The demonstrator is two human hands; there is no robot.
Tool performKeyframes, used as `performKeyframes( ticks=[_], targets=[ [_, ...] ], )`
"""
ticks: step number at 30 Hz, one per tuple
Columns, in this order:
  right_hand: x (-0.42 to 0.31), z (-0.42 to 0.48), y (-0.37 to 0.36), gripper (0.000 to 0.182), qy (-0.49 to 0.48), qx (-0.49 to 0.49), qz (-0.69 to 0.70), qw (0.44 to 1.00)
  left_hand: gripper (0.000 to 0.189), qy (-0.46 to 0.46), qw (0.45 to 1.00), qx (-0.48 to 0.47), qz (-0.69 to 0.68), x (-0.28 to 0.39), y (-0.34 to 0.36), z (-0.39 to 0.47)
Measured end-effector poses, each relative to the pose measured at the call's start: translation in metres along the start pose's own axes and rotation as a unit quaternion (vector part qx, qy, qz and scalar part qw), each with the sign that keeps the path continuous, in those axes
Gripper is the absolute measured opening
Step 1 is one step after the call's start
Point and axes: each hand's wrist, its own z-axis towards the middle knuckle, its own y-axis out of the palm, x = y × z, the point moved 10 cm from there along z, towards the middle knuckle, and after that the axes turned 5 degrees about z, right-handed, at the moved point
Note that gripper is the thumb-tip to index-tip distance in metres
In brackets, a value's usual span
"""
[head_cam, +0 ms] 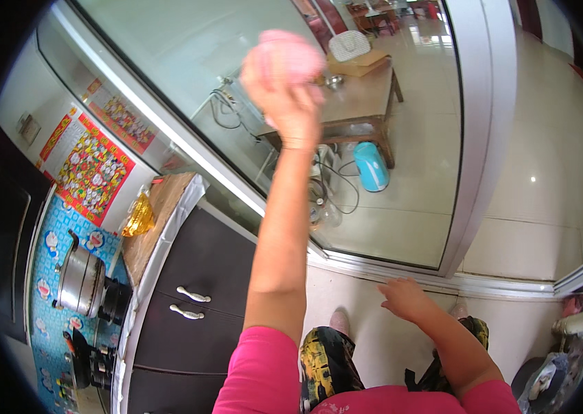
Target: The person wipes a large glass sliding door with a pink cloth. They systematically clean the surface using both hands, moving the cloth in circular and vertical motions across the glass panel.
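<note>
My left hand (pixel 281 103), its arm stretched out and up, holds a pink cloth (pixel 291 57) against or close in front of the glass pane of a sliding door (pixel 415 207); hand and cloth are motion-blurred. The door's silvery metal frame (pixel 488 119) stands to the right of the cloth. Low in front of my body, my right hand (pixel 402 299) hangs with its fingers somewhat spread and nothing in it, over the floor by the door track (pixel 503 284).
At left, a counter (pixel 154 217) bears a gold foil package (pixel 140 216); a steel pot (pixel 81 282) sits on the stove. Through the glass show a wooden table (pixel 369 98) and a blue appliance or container (pixel 371 166). A dark bin (pixel 534 383) stands lower right.
</note>
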Motion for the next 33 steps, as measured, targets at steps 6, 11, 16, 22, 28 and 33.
performKeyframes(
  ticks=[6,11,16,22,28,33],
  targets=[
    [0.005,0.001,0.007,0.032,0.007,0.000,-0.035,0.999,0.025,-0.249,0.909,0.175,-0.286,-0.187,-0.065,0.033],
    [0.014,-0.004,-0.003,0.031,0.014,0.038,0.002,0.999,0.026,-0.482,0.840,0.185,-0.169,-0.182,-0.064,0.029],
    [0.009,0.001,-0.002,0.029,0.014,0.025,-0.006,1.000,0.021,-0.108,0.966,0.146,-0.185,-0.103,-0.037,0.083],
    [0.008,0.003,0.001,0.028,0.010,0.033,0.006,0.999,0.037,0.111,0.992,0.066,0.000,0.114,0.027,0.025],
    [0.001,0.000,-0.004,0.031,0.006,0.023,-0.002,1.000,0.044,0.216,0.974,-0.031,0.058,0.117,0.029,0.009],
    [0.007,-0.003,-0.006,0.032,0.014,0.023,0.013,1.000,0.022,-0.143,0.965,0.132,-0.174,-0.079,-0.033,0.061]
  ],
)
